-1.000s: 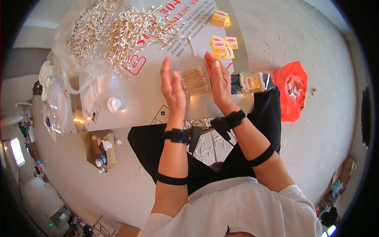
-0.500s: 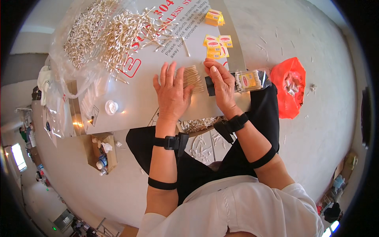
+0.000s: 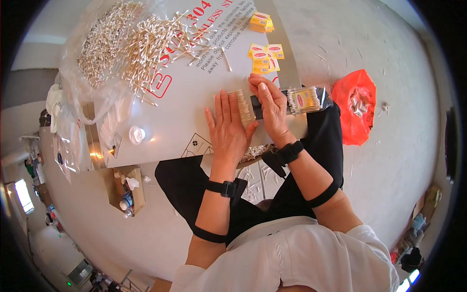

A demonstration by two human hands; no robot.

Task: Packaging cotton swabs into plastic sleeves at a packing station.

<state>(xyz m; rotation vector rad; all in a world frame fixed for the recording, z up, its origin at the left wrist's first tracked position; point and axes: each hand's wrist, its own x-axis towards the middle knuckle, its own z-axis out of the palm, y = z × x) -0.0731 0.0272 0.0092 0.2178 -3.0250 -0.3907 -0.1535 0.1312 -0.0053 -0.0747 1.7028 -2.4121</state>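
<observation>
Flat and open, the left hand (image 3: pixel 227 127) presses palm-down on the white work board (image 3: pixel 170 126), fingers together, their tips touching a short aligned bundle of cotton swabs (image 3: pixel 242 104). Nothing is clamped in this hand; it only steadies the bundle from the left.

Left of the hand, in order: a clear plastic bag (image 3: pixel 92 58) of loose swabs at the far left, a spread heap of loose swabs (image 3: pixel 151 44) on the board, and a small white cap (image 3: pixel 136 134) near the board's front edge.

Right of the bundle, the right hand (image 3: pixel 270 109) lies curled over a dark holder (image 3: pixel 256 106), its fingers closed on top; how firmly it grips cannot be told. Yellow label cards (image 3: pixel 265 56) lie beyond it. Further right, just beside the hand, sits a filled clear packet of swabs (image 3: pixel 305 100) with a yellow label. An orange plastic bag (image 3: pixel 357 104) lies on the floor at the far right.

Step in hand, as judged: squaring one counted bundle against the holder before packing. The next move calls for both hands to close on the bundle evenly, keeping the swab ends level so none slide out.

Bundle position: between the two hands, touching the left fingertips, just beside the right hand
</observation>
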